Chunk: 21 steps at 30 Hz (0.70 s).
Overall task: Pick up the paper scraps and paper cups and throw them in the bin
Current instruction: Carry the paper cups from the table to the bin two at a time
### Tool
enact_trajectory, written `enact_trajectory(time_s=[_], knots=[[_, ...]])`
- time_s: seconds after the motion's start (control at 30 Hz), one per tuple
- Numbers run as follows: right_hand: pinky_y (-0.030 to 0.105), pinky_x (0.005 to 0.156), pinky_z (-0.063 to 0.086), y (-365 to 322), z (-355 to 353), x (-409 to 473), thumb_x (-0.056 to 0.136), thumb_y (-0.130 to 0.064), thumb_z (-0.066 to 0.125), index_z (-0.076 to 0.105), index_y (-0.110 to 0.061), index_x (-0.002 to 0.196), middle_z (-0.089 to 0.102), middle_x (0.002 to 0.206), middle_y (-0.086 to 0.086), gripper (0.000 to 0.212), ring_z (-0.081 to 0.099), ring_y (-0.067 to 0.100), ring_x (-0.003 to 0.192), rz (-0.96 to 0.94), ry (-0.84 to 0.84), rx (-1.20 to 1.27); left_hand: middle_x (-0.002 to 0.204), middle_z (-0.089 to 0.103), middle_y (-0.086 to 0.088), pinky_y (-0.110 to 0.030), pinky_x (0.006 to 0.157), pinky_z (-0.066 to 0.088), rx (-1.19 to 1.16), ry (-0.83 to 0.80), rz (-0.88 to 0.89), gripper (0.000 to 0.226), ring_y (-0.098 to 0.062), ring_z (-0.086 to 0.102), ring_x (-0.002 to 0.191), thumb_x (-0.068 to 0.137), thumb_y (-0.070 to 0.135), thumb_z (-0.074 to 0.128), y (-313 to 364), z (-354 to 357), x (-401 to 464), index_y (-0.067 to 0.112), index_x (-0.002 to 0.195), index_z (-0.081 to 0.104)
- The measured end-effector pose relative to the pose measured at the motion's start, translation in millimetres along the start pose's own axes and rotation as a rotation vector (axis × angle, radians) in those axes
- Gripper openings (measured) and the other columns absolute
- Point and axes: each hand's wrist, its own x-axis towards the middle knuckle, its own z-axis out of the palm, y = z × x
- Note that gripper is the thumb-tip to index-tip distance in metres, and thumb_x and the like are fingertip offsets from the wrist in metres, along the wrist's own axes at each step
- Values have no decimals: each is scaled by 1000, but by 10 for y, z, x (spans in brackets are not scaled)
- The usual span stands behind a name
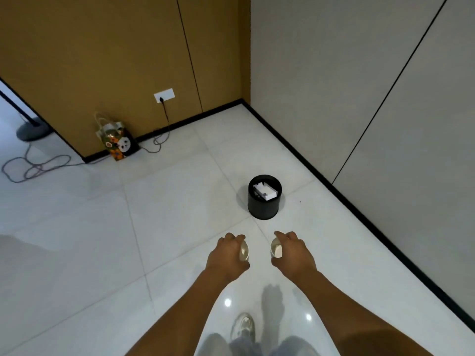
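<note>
Left hand (227, 253) curled round one paper cup (244, 250), right hand (293, 253) round the other cup (276, 249), held side by side, mouths facing each other. Bin (264, 197) on the floor at 12 o'clock, near, white paper scraps (266, 192) already inside. Best to step closer, bring both cups above the rim, then release.

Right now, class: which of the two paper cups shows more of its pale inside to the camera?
The paper cup in the right hand: its cup shows an open pale interior, whereas the left hand covers most of its cup.
</note>
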Motion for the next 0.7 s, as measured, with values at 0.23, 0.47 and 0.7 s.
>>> enact_trajectory(time_s=[0.23,0.47,0.7], knots=[[31,93,48,229,-613,1129,86,-30,66,33,-25,146,42,135,1,69,46,21,119,54,-7,26,133,41,-2,-39,94,47,46,-43,14,65,-22,41,122,82,31,63,423,-410,1253,23,140,37],[33,94,48,611,-1413,2448,85,-27,66,31,-25,147,40,138,3,71,44,24,122,-28,-50,-35,131,43,-3,-36,90,47,3,13,-81,63,-22,42,121,83,34,62,989,-644,2500,23,139,36],[34,94,49,733,-1923,3506,85,-26,67,31,-25,147,43,134,5,71,45,26,120,-123,-159,-100,134,40,-2,-34,90,46,-102,44,-207,72,-22,41,123,82,34,63,1287,-854,3382,21,144,28]])
